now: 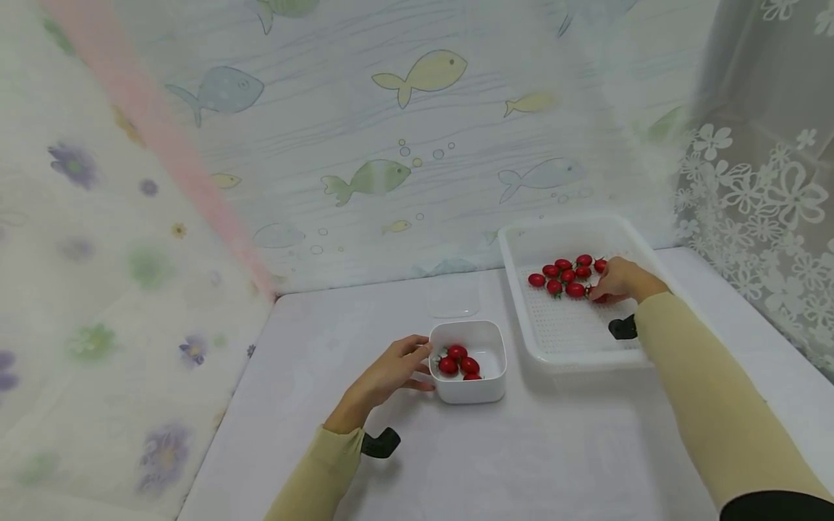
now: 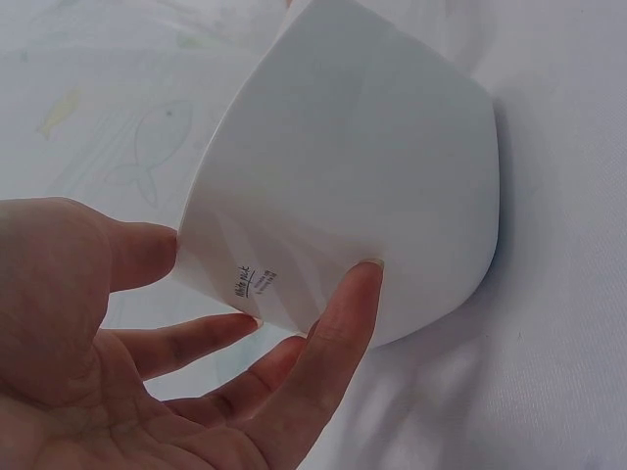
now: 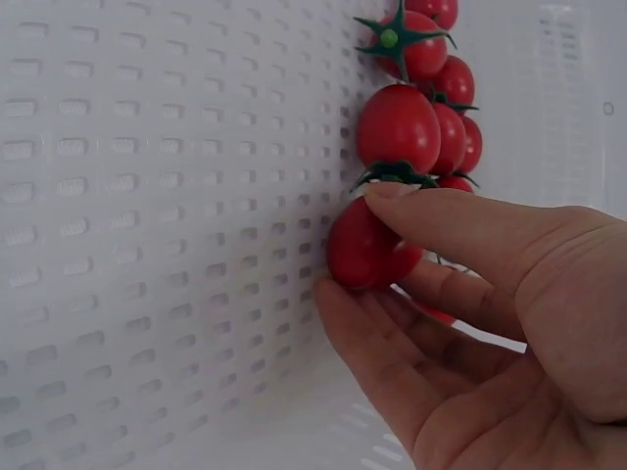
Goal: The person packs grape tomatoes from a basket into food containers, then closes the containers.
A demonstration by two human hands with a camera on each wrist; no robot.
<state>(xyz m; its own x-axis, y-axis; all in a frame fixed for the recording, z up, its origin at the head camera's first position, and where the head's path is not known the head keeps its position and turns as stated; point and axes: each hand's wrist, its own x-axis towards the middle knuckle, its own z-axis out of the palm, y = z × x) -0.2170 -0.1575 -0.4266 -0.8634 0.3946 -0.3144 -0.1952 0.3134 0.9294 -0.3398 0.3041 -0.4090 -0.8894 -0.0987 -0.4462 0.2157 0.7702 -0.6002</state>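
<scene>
In the head view my left hand (image 1: 391, 370) rests against the left side of a small white square container (image 1: 470, 393) holding several cherry tomatoes (image 1: 470, 365). The left wrist view shows the thumb at the container's rim (image 2: 181, 240) and fairly straight fingers (image 2: 338, 318) along its outer wall. Over on the right, my right hand (image 1: 624, 281) reaches into a white perforated basket (image 1: 589, 359). Between thumb and fingers it pinches a red cherry tomato (image 3: 360, 247), partly hidden by the thumb. Beside it lie several more cherry tomatoes (image 3: 399, 130) with green stems.
A clear flat lid-like piece (image 1: 454, 304) lies behind the container on the white tabletop (image 1: 521, 463). A fish-patterned curtain (image 1: 365, 224) hangs along the back, a flowered one (image 1: 117, 304) on the left, and lace fabric (image 1: 769, 195) on the right.
</scene>
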